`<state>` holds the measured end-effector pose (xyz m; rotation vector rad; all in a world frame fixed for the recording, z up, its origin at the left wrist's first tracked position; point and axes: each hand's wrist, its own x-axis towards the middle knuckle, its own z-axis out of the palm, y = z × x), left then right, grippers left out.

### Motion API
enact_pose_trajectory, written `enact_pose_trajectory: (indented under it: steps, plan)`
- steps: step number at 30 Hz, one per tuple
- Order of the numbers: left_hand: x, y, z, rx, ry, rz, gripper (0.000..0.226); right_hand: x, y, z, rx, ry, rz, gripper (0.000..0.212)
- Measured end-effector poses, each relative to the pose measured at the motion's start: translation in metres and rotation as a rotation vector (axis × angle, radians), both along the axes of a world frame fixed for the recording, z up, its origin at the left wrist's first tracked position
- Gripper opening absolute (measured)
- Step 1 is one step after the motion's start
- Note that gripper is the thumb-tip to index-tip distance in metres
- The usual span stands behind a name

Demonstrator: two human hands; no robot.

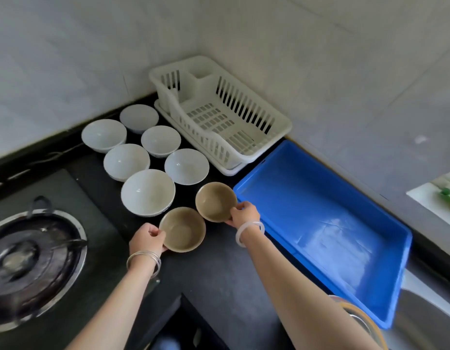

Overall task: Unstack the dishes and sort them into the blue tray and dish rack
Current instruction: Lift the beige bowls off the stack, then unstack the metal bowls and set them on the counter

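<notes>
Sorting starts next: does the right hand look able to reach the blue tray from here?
Probably yes. The right hand, gripping the farther brown bowl by its rim, is just beside the blue tray, with nothing standing between them. The left hand grips the nearer brown bowl.

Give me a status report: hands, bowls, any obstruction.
Left hand grips near brown bowl by rim. Right hand grips far brown bowl, beside blue tray. Six white bowls wait on counter. Nothing blocks tray.

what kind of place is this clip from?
Most likely a home kitchen: a gas burner set in the dark countertop, a white dish rack against tiled walls, and white bowls laid out beside it.
</notes>
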<state>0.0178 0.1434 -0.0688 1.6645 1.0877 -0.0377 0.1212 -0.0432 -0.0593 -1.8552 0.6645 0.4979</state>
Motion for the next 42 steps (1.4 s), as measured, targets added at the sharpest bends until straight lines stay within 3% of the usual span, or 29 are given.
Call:
enact_pose_trajectory:
  steps: [9, 16, 25, 29, 38, 42]
  plan:
    - [-0.003, 0.009, -0.016, -0.029, 0.026, 0.064, 0.017, 0.002, 0.026, -0.014, -0.121, 0.008, 0.048, 0.017]
    - [-0.003, 0.009, -0.018, -0.026, 0.005, 0.069, 0.01, 0.005, 0.03, -0.016, 0.032, 0.053, -0.061, 0.028]
    - [-0.008, 0.005, -0.017, -0.022, -0.078, 0.058, 0.011, -0.002, 0.024, -0.004, 0.222, 0.163, -0.033, 0.044]
    - [-0.014, -0.001, -0.008, 0.025, -0.069, 0.012, 0.023, -0.009, 0.018, 0.005, 0.271, 0.161, -0.015, 0.048]
    - [-0.034, -0.032, 0.02, 0.292, -0.072, -0.143, 0.034, -0.054, -0.046, 0.042, 0.12, -0.102, 0.129, 0.03]
    - [-0.041, -0.074, 0.031, 0.188, -0.17, -0.286, 0.026, -0.089, -0.097, 0.055, 0.021, -0.239, 0.101, 0.021]
